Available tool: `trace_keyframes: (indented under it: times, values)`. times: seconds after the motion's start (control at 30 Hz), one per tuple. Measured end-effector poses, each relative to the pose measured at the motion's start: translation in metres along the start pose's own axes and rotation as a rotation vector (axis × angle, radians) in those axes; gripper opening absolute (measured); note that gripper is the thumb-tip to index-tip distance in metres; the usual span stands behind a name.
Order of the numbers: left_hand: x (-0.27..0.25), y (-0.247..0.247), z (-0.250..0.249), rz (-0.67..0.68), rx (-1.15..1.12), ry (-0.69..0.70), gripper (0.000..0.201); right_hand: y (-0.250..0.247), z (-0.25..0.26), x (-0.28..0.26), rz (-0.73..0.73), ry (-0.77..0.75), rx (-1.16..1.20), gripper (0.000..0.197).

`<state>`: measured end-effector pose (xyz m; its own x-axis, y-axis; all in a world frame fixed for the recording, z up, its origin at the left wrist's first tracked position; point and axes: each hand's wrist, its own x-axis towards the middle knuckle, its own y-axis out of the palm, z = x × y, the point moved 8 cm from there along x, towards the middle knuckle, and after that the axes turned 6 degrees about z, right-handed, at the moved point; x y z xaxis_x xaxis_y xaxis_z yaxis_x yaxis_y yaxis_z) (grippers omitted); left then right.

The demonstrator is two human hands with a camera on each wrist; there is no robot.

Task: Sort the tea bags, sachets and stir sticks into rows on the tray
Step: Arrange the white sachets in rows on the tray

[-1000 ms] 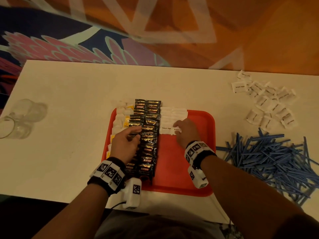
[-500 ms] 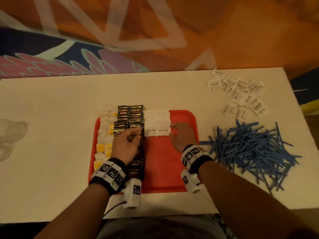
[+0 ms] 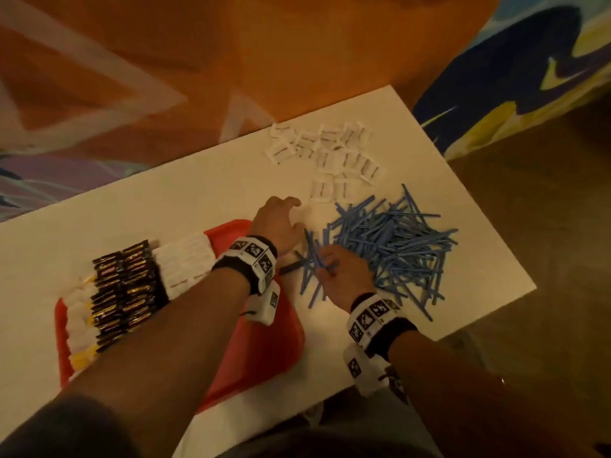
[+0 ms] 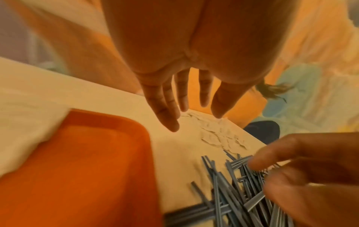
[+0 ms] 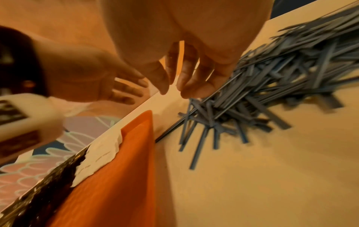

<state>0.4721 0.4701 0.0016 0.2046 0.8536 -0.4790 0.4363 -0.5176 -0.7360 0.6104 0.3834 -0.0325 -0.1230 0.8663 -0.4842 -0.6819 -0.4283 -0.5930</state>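
Scene: we see, from the head view, a white worktop point(image 3: 205, 193) over a patterned orange and blue floor point(image 3: 297, 51).
Tray: a red tray point(image 3: 264, 345) sits at about 8 o'clock from the middle of the worktop, tilted in the frame.
Rows on tray: we count a white and yellow tea bags row point(image 3: 77, 312) at the tray's 9 o'clock edge, then two rows of black sachets point(image 3: 124, 289), then one row of white sachets point(image 3: 185, 262). The tray floor toward 3 o'clock is bare.
Loose sachets: a cluster of white packets point(image 3: 327, 153) lies off the tray at 1 o'clock.
Sticks: a loose heap of blue sticks point(image 3: 393, 242) lies at 3 o'clock from the tray, just beside it.
Left hand: our left hand point(image 3: 279, 223) hovers over the worktop between tray and heap, fingers point(image 4: 169, 113) straight, spread and holding nothing.
Right hand: our right hand point(image 3: 344, 276) is at the heap's near edge, fingers point(image 5: 194, 86) bent down to the sticks; we cannot tell whether they grip any.
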Motion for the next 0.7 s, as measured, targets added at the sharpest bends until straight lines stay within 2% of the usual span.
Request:
trace_keyframes:
  times: [0.1, 0.2, 0.4, 0.47, 0.57, 0.7]
  values:
    - [0.047, 0.009, -0.039, 0.056, 0.123, 0.005, 0.054, -0.019, -0.026, -0.005, -0.030, 0.034, 0.089, 0.023]
    - [0.091, 0.018, -0.066, 0.070, 0.213, 0.002, 0.059, -0.037, -0.044, -0.009, -0.041, 0.044, 0.079, 0.022]
    - [0.153, 0.031, -0.083, 0.137, 0.270, -0.143, 0.089, -0.054, -0.066, -0.011, -0.019, 0.048, 0.153, 0.021]
    - [0.160, 0.034, -0.083, 0.134, 0.319, -0.162, 0.082, -0.055, -0.070, -0.011, -0.001, 0.049, 0.165, 0.022]
    - [0.162, 0.032, -0.080, 0.055, 0.295, -0.169, 0.054, -0.055, -0.073, -0.010, 0.004, 0.040, 0.194, 0.022]
    - [0.157, 0.030, -0.073, -0.009, 0.254, -0.145, 0.041, -0.054, -0.073, -0.008, 0.026, 0.053, 0.241, 0.021]
